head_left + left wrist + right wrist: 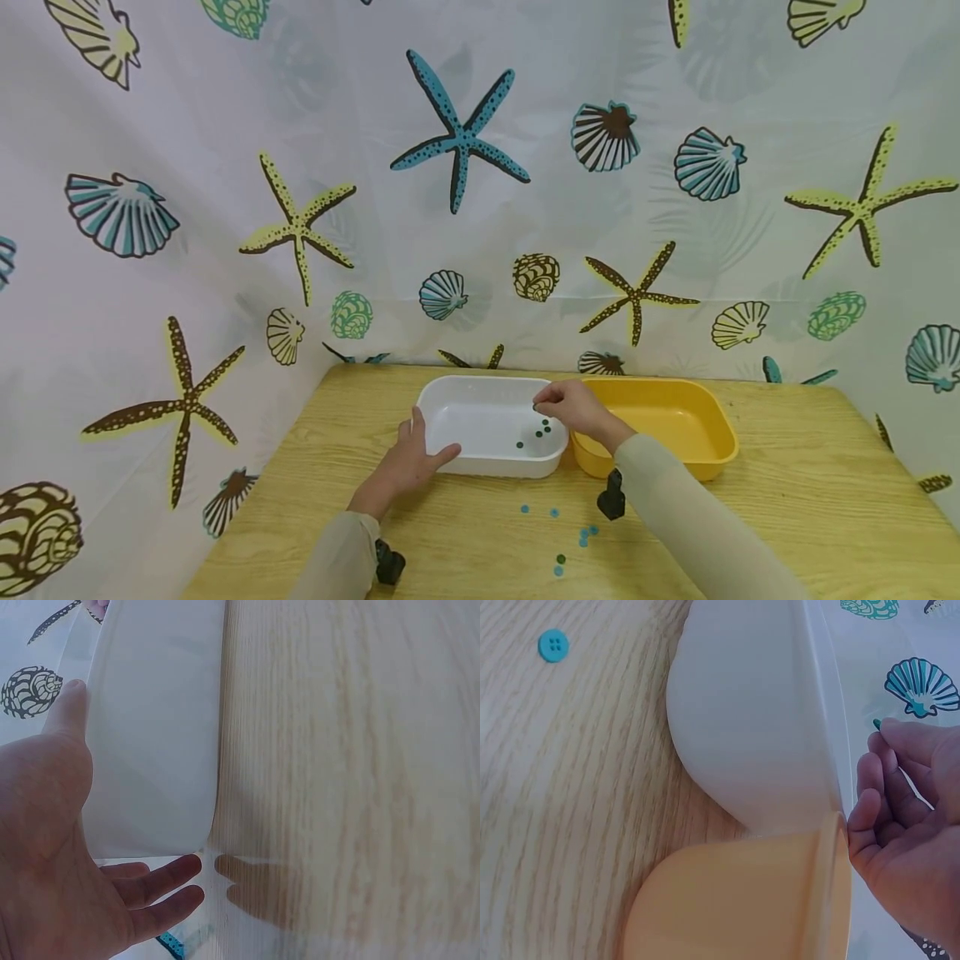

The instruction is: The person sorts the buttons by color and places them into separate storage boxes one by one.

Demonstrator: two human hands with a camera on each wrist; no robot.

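A white plastic basin (487, 465) stands on the wooden table. My left hand (408, 458) rests at its left front corner, thumb along the front rim and the other fingers straight beside the end wall. Over the right end of the basin, my right hand (576, 410) pinches a small dark green button (877, 724) between thumb and fingertip. Several dark green buttons (539, 433) lie inside on the basin's floor, toward its right side. Right against this basin is a yellow basin (708, 468), with the right wrist passing over its left end.
In front of the basins, several blue buttons (554, 512) are scattered on the table (810, 500). One green button (561, 559) lies among them near a blue one. A white curtain (360, 167) printed with shells and starfish hangs behind and at the sides.
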